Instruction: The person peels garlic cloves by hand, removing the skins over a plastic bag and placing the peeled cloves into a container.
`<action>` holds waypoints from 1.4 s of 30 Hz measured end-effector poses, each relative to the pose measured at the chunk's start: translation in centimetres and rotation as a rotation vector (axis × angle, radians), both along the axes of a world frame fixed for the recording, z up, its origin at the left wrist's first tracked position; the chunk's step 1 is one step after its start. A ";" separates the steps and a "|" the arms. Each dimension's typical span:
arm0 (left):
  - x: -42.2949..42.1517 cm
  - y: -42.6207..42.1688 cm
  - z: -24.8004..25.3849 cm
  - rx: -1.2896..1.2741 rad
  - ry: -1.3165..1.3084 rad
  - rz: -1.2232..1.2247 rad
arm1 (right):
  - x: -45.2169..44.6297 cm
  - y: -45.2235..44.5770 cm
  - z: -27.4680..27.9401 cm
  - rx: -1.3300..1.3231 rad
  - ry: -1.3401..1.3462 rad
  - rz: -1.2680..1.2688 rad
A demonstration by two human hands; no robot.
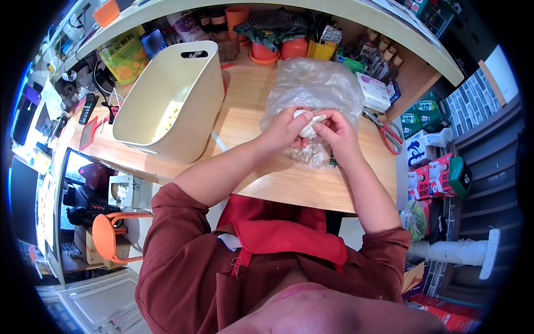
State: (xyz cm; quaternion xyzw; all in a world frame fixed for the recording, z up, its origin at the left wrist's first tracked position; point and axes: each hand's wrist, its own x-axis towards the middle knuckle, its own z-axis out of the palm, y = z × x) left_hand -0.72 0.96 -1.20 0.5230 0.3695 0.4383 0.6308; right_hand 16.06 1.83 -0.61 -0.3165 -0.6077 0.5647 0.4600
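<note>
My left hand (286, 129) is closed around a white garlic bulb (307, 123), held above the near part of a clear plastic bag. My right hand (337, 131) pinches the bulb's stem side, its fingers touching the papery skin. Under and behind both hands lies the crumpled plastic bag (311, 80), with whitish garlic skins (315, 153) at its near end. To the left stands a tall cream bin (194, 106), tilted in view, with pale peeled cloves (168, 118) at its bottom.
Red-handled scissors (391, 136) lie right of the bag. Behind are a white box (372, 92), small bottles (384, 61), orange pots (263, 52) and a green pouch (123, 57). A shelf edge (334, 12) overhangs the back. An orange chair (104, 236) stands lower left.
</note>
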 end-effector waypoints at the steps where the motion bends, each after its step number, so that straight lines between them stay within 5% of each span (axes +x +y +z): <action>1: 0.1 -0.1 0.2 0.003 0.010 0.014 | 0.1 0.2 -0.1 -0.006 -0.011 0.001; 9: -0.4 0.1 0.1 0.003 -0.175 -0.108 | 0.4 0.4 -0.4 0.014 -0.062 -0.014; 12: -0.1 0.5 -0.4 -0.015 -0.077 -0.032 | 0.3 0.0 -0.1 0.046 -0.086 -0.071; 15: 0.3 0.1 -0.5 0.234 0.072 0.051 | 0.4 0.2 -0.3 0.121 -0.087 -0.104; 24: -0.1 -0.1 0.5 0.061 0.113 -0.105 | 0.8 1.2 -1.1 0.398 -0.324 -0.379; 27: 0.3 -0.4 0.8 0.030 0.010 -0.104 | 1.1 1.6 -1.1 0.303 -0.315 -0.449; 35: -0.2 0.1 1.4 -0.168 -0.181 -0.065 | 0.9 1.0 -0.4 0.799 -0.769 -0.557; 42: -0.6 0.4 1.2 -0.238 -0.359 -0.124 | 1.4 0.5 0.1 0.726 -1.037 -0.522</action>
